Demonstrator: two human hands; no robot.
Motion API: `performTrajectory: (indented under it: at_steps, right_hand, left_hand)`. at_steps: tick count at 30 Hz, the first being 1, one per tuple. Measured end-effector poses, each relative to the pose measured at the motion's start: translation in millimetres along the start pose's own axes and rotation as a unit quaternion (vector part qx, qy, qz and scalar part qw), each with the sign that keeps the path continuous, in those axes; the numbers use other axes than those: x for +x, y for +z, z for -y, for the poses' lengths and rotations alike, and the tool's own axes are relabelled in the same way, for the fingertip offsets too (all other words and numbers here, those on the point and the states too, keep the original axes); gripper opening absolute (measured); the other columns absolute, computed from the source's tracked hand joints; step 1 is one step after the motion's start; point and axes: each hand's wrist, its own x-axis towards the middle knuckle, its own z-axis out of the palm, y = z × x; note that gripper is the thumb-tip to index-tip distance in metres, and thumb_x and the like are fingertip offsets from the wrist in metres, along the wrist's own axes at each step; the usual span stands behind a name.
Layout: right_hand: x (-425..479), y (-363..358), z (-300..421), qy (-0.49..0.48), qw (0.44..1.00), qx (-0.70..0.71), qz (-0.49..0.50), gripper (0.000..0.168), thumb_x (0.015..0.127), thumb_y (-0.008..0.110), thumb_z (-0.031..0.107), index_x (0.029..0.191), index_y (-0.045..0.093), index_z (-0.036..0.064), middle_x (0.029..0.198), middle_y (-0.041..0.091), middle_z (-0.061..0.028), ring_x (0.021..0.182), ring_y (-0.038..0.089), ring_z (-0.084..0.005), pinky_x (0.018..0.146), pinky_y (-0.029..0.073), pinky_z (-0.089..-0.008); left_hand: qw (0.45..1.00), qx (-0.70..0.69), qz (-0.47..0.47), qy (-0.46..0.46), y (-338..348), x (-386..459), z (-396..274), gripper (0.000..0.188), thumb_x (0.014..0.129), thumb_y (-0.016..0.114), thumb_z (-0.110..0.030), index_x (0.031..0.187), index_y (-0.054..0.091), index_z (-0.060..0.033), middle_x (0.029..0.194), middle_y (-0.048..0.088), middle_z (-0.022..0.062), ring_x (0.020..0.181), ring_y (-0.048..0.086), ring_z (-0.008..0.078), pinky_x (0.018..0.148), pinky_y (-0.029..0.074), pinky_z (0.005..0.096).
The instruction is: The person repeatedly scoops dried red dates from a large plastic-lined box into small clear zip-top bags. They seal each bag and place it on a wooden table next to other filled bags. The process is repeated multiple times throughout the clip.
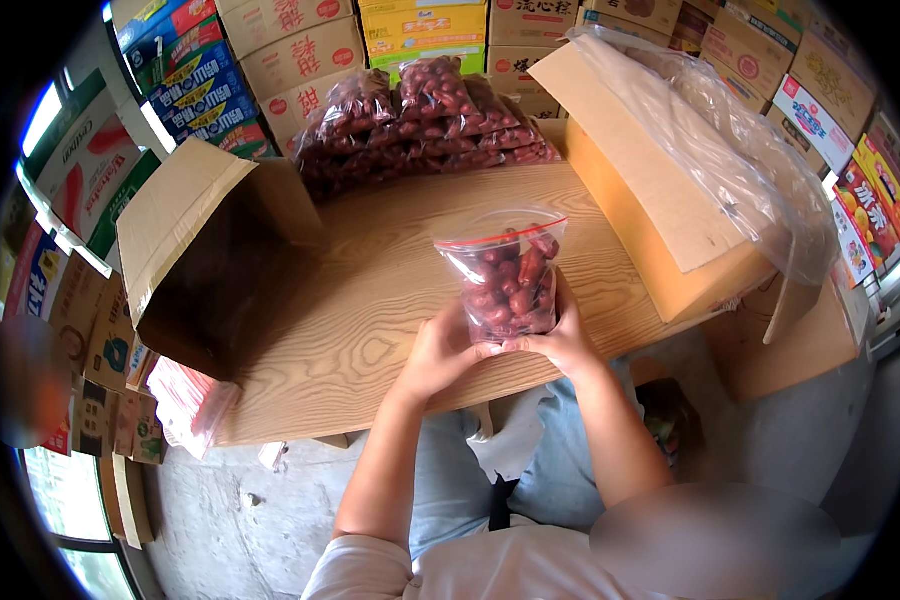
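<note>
A clear zip-lock plastic bag of red dried dates (511, 289) stands upright near the front edge of the wooden table (360, 337). My left hand (444, 351) grips the bag's lower left side, and my right hand (566, 334) holds its lower right side. Both thumbs meet at the bottom front of the bag. The red zip line runs along the top; whether it is fully sealed I cannot tell. Beyond it, at the table's back, lies a pile of filled date bags (427, 124).
An open cardboard box (187, 217) lies on its side at the left, above flat red-lined plastic bags (187, 405). At the right stands a large carton (622, 225) with clear plastic sheeting (690, 142) over its flap. Stacked cartons (300, 52) line the back.
</note>
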Motion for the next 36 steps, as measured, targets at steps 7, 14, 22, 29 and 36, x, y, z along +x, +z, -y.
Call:
performTrajectory:
  at_steps: [7,14,22,29,36]
  right_hand:
    - [-0.9,1.7,-2.6,0.005,0.999,0.038,0.004,0.092,0.053,0.09,0.008,0.129,0.037,0.002,0.123,0.05,-0.0093,0.116,0.049,-0.0188,0.097,0.041,-0.0338]
    - [0.6,10.7,8.6,-0.023,0.999,0.04,-0.002,0.096,0.055,0.087,0.003,0.134,0.034,0.001,0.127,0.048,-0.0102,0.119,0.046,-0.0196,0.101,0.039,-0.0344]
    - [-1.1,1.2,3.0,0.024,0.997,0.073,-0.027,0.096,0.055,0.085,-0.002,0.135,0.032,0.002,0.127,0.048,-0.0088,0.118,0.048,-0.0192,0.097,0.044,-0.034]
    - [-3.9,2.2,0.3,0.034,0.997,0.075,-0.003,0.095,0.056,0.085,0.0,0.135,0.033,0.003,0.126,0.048,-0.0083,0.117,0.048,-0.0188,0.098,0.043,-0.0339]
    - [-3.7,6.4,-2.2,0.039,0.996,0.078,0.001,0.093,0.056,0.086,0.001,0.133,0.034,0.004,0.125,0.048,-0.008,0.118,0.047,-0.0185,0.099,0.042,-0.034]
  left_hand:
    - [0.995,-0.059,-0.051,0.065,8.4,0.0,-5.1,0.059,0.076,0.076,-0.01,0.124,0.044,0.0018,0.111,0.061,0.01,0.103,0.058,0.0166,0.089,0.048,0.0337]
    - [0.989,-0.144,-0.019,0.025,6.8,-2.1,-11.1,0.055,0.078,0.072,0.0,0.124,0.042,0.0012,0.12,0.055,0.0113,0.11,0.054,0.0183,0.094,0.046,0.0345]
    - [0.992,-0.118,0.035,0.018,5.9,-1.7,-4.0,0.062,0.077,0.07,0.006,0.13,0.039,-0.0002,0.127,0.05,0.0078,0.117,0.05,0.018,0.099,0.044,0.0343]
    - [0.998,-0.061,0.023,0.014,2.1,-0.8,-0.2,0.067,0.074,0.071,0.004,0.132,0.038,-0.0001,0.125,0.051,0.0066,0.117,0.049,0.0157,0.097,0.043,0.0316]
    - [0.996,-0.076,-0.019,0.034,6.4,-1.9,-7.4,0.067,0.072,0.071,0.001,0.131,0.039,0.0003,0.119,0.054,0.0065,0.112,0.051,0.0132,0.092,0.045,0.0274]
